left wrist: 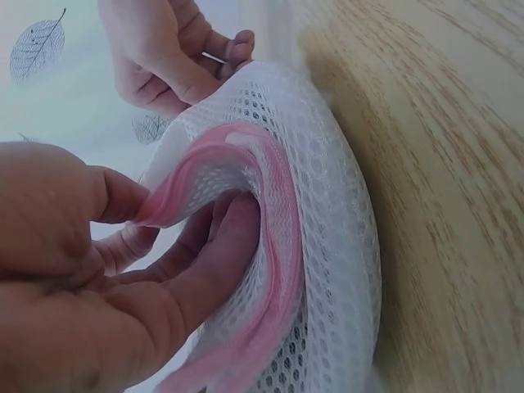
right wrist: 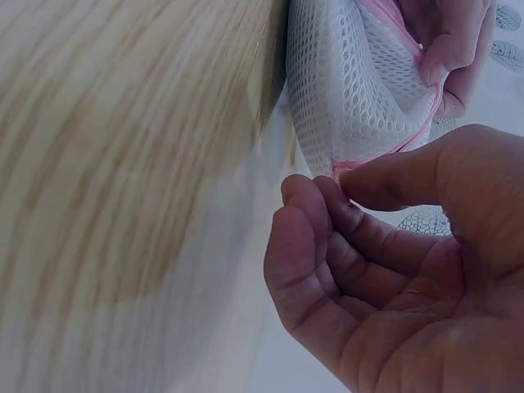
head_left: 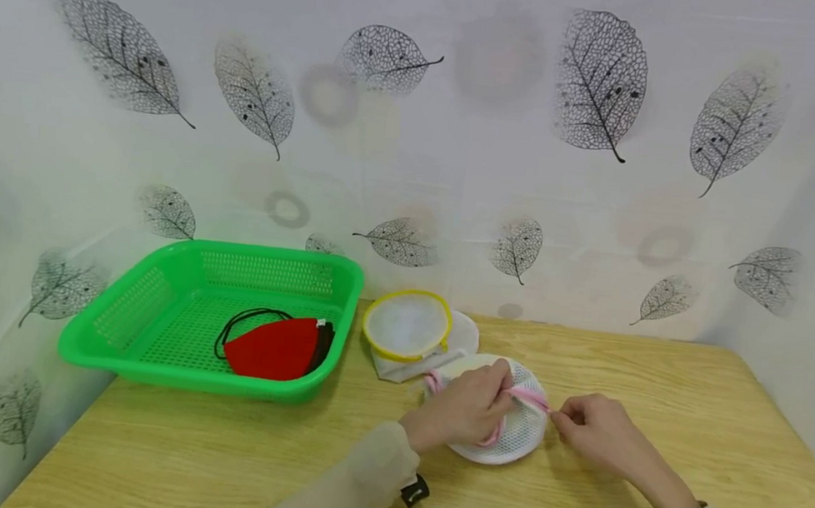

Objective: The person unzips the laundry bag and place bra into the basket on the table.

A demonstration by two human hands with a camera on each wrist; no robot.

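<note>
A round white mesh laundry bag (head_left: pixel 524 439) with a pink zip (left wrist: pixel 282 221) lies on the table. In the left wrist view the zip gapes in a curve, showing the inside of the mesh. My left hand (head_left: pixel 464 403) pinches one zip edge between thumb and finger, with other fingers inside the opening. At the bag's right side my right hand (head_left: pixel 602 434) pinches the end of the pink zip, as the right wrist view shows between thumb (right wrist: pixel 401 180) and forefinger. Whether a zip pull sits between those fingertips is hidden.
A green plastic basket (head_left: pixel 197 381) stands at the left, holding a red cloth item (head_left: pixel 274 348) with black cord. Behind the bag lie a yellow-rimmed round mesh piece (head_left: pixel 407 325) and a flat white item (head_left: pixel 465 333). A leaf-patterned curtain (head_left: pixel 418 163) hangs behind the wooden table (head_left: pixel 700 405).
</note>
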